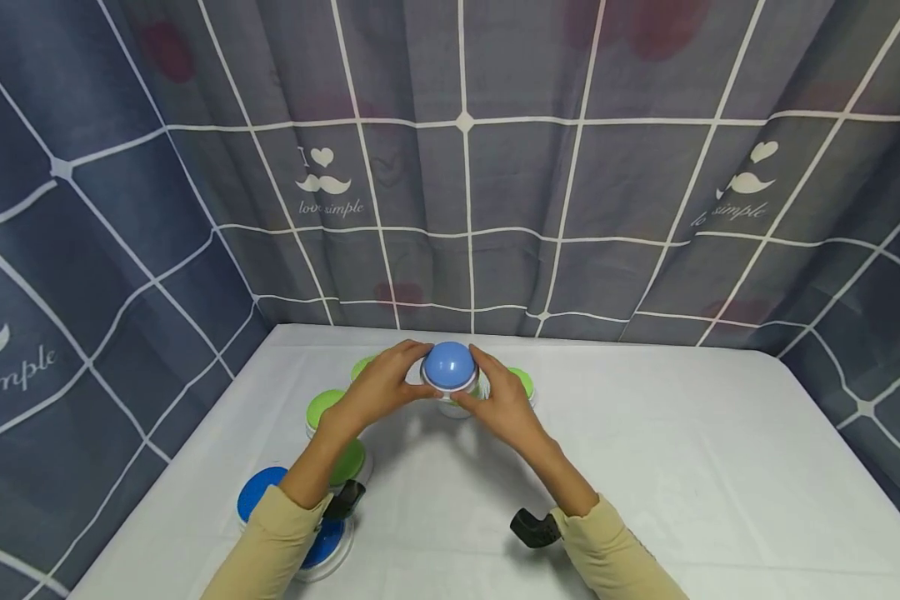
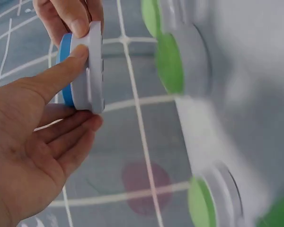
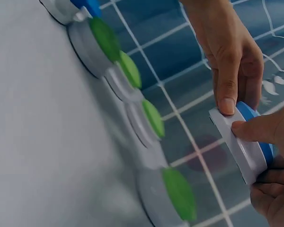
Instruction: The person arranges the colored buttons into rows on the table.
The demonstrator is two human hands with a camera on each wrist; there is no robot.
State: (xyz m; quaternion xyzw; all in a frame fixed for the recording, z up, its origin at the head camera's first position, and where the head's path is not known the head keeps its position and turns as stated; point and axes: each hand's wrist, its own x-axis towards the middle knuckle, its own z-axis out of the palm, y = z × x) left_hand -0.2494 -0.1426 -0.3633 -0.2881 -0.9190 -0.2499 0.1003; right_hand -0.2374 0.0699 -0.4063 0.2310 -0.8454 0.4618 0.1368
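A round push button (image 1: pixel 450 365) with a blue domed top and a white base is held up over the far part of the table, between both hands. My left hand (image 1: pixel 378 387) grips its left edge with thumb and fingers; my right hand (image 1: pixel 504 407) grips the right edge. In the left wrist view the blue button (image 2: pixel 89 78) stands on edge, with thumbs pressed on its white rim. The right wrist view has the same button (image 3: pixel 244 146) tilted, its flat underside facing the table. Behind it, a green-topped button is mostly hidden in the head view.
Green-topped buttons (image 1: pixel 324 406) stand on the white tablecloth (image 1: pixel 705 450) to the left, and another green button (image 1: pixel 523 381) is behind my right hand. Two blue buttons (image 1: pixel 261 490) lie near my left forearm. A grey checked curtain (image 1: pixel 525 183) borders the table.
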